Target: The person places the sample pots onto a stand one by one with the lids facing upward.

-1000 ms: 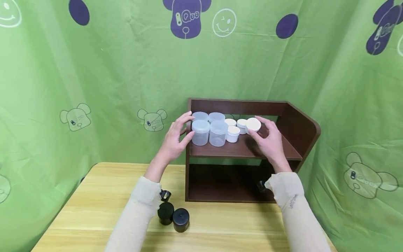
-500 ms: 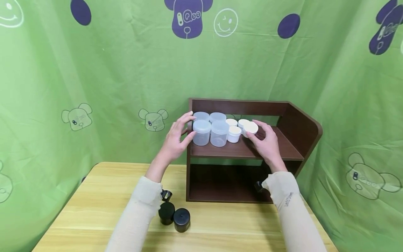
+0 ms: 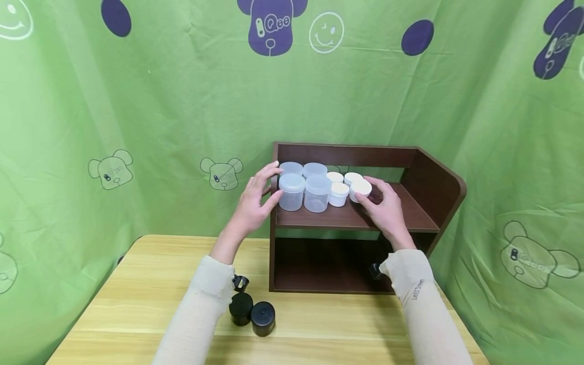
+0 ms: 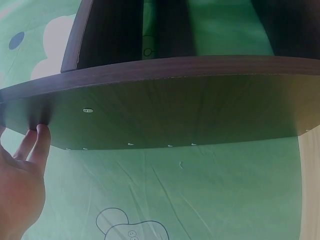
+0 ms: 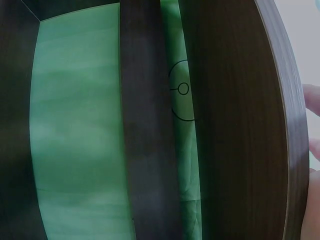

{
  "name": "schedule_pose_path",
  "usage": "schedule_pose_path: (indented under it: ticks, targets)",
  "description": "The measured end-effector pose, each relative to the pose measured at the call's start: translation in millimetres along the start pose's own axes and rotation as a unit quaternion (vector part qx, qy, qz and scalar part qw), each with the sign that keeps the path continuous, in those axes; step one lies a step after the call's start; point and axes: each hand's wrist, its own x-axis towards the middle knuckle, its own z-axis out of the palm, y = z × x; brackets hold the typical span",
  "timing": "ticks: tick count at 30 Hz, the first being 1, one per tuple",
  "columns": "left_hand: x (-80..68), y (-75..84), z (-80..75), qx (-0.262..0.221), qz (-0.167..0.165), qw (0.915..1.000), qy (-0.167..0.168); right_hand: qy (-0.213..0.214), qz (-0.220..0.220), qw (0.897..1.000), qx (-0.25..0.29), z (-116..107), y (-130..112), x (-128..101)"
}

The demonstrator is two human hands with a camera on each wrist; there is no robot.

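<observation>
On the upper deck of a dark brown shelf [image 3: 410, 213], my right hand [image 3: 387, 208] grips a small white lidded jar [image 3: 360, 189] between thumb and fingers. Beside it, a matching white jar [image 3: 338, 195] stands in front, with two more behind. Several larger translucent jars [image 3: 316, 195] fill the left end. My left hand [image 3: 253, 198] rests at the shelf's left side panel [image 4: 165, 115], thumb tip by the front left jar [image 3: 291, 192]. Its fairly straight fingers [image 4: 41, 145] touch the panel's outer face. Only bits of my right fingers [image 5: 315, 147] show in the right wrist view.
Two black round jars [image 3: 263, 318] stand on the wooden table [image 3: 319, 329] beside my left forearm. The shelf's lower compartment [image 3: 328, 263] lies below my hands. A raised right side panel [image 3: 438, 195] bounds the upper deck, and green curtain hangs behind.
My right hand has moved slightly left and down with the white jar, bringing it into the front row next to the other white jar. My left hand stays in place.
</observation>
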Motion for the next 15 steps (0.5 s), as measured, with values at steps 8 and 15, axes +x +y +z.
schedule_pose_path:
  ticks: [8, 15]
  targets:
    - [-0.3, -0.2, -0.1, -0.002, 0.001, 1.0, 0.0, -0.009, 0.005, 1.0, -0.021, 0.6, 2.0, 1.5]
    - [0.2, -1.1, -0.4, -0.005, -0.001, 1.0, -0.001, -0.02, 0.01, 0.999, -0.027, 0.3, 1.6, 1.9]
